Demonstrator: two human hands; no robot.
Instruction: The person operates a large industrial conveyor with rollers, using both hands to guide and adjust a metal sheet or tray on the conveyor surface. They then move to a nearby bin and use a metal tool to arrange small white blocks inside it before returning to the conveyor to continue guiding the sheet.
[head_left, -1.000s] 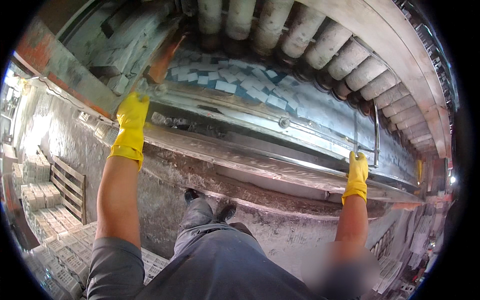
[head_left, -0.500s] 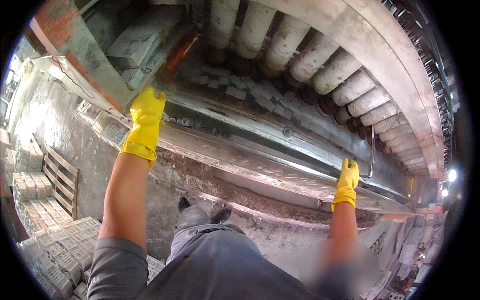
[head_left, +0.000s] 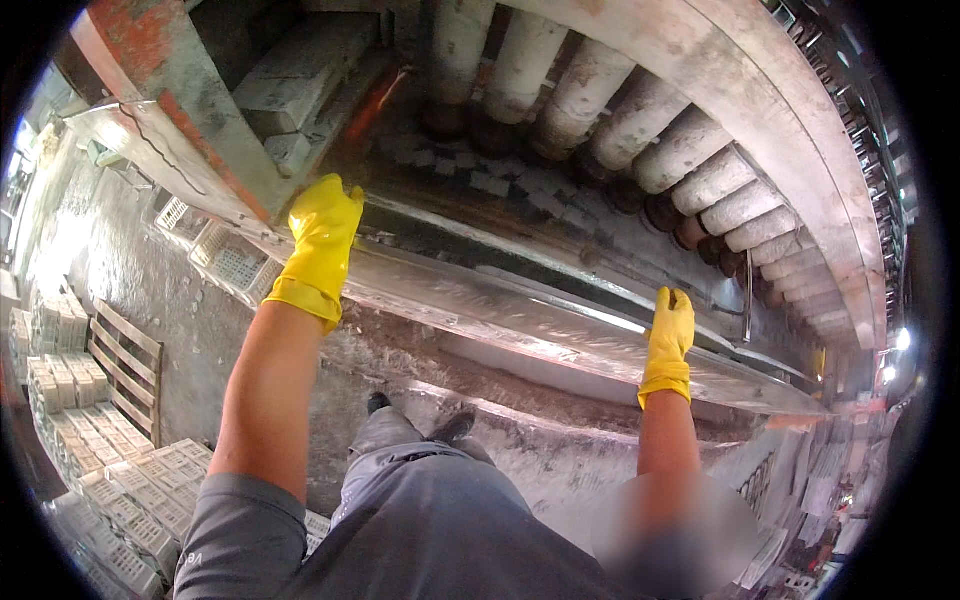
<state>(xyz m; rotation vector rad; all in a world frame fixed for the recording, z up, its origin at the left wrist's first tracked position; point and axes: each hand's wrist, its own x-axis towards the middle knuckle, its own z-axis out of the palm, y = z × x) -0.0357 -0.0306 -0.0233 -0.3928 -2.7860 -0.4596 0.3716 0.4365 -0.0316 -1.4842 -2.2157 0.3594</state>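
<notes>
Yellow rubber gloves cover both my hands. My left hand (head_left: 326, 228) is closed at the left end of a long metal bar (head_left: 480, 240), beside an orange-stained upright. Farther right, my right hand (head_left: 671, 338) is closed over the same bar, fingers curled away from me. The gloves hide how far the fingers wrap round it. The bar runs along the inner side of a wet metal trough wall (head_left: 520, 320). Behind it, whitish rectangular pieces (head_left: 490, 184) lie in the dark space under the rollers.
A row of thick, dirty rollers (head_left: 585, 95) sits under a broad curved frame (head_left: 770, 80). A thin upright rod (head_left: 747, 295) stands beyond my right hand. White plastic baskets (head_left: 230, 262), a wooden pallet (head_left: 125, 365) and stacked pale blocks (head_left: 140, 500) are at lower left.
My right hand has shifted left along the bar, and my left hand a little to the right. They are closer together. The view has also shifted slightly.
</notes>
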